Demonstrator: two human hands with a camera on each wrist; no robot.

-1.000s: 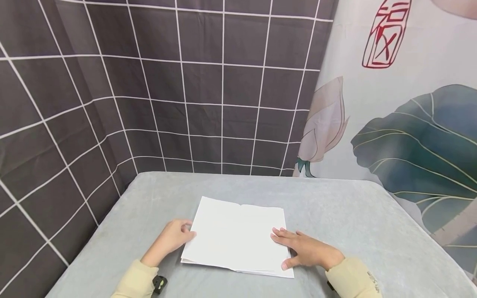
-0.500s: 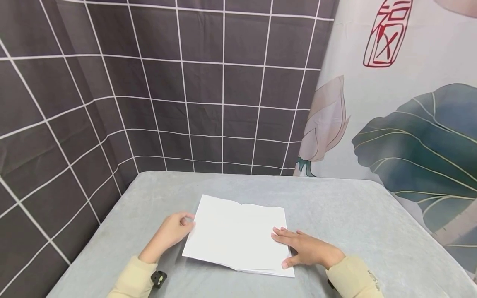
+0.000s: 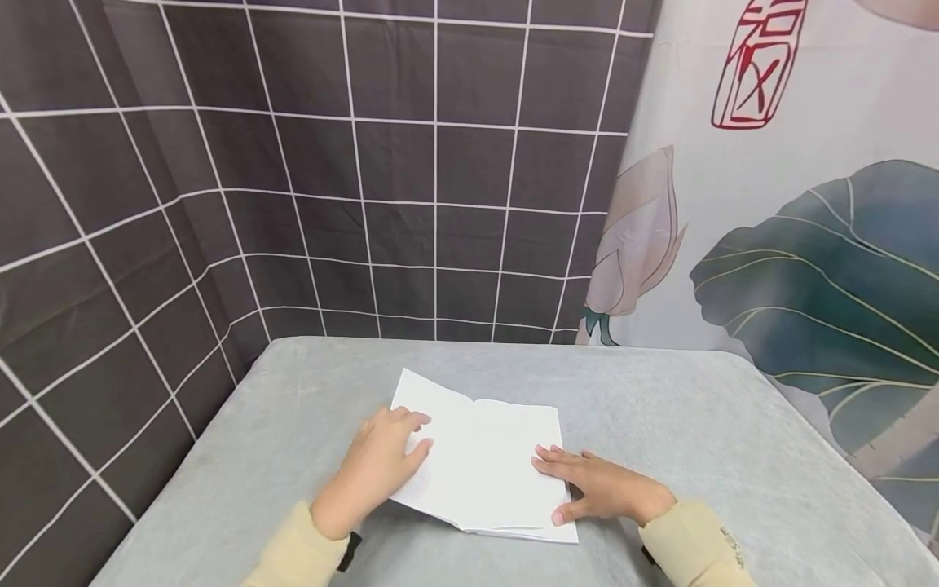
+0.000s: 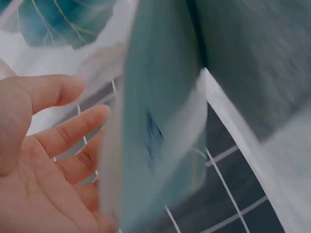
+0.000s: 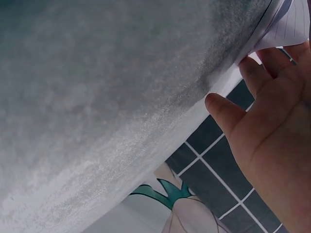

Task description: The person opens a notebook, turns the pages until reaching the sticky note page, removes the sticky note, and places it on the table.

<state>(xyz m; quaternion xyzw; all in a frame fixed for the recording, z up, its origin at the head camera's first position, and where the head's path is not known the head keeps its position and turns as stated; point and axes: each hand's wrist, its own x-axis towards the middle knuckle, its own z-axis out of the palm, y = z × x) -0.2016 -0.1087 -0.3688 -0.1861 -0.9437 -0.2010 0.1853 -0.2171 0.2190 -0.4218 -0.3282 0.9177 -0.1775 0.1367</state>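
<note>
An open notebook (image 3: 487,465) with white pages lies on the grey table, its left half tilted up from the surface. My left hand (image 3: 377,461) overlaps the raised left page, thumb and fingers apart and slightly bent. The left wrist view shows the blurred teal cover (image 4: 160,121) from outside, with my left palm (image 4: 43,179) beside the page edges. My right hand (image 3: 605,489) rests on the right page near its outer edge, fingers extended and thumb spread toward the near corner. A lined page (image 5: 289,24) appears beside the right fingers in the right wrist view.
The grey cloth-covered table (image 3: 682,424) extends around the notebook. Behind it hangs a dark curtain (image 3: 469,171) with a white grid, and at right a pale curtain (image 3: 763,244) with lotus print.
My left hand has moved from beside the notebook's left edge rightward over the left page. The left half has tilted up further. My right hand stays nearly still.
</note>
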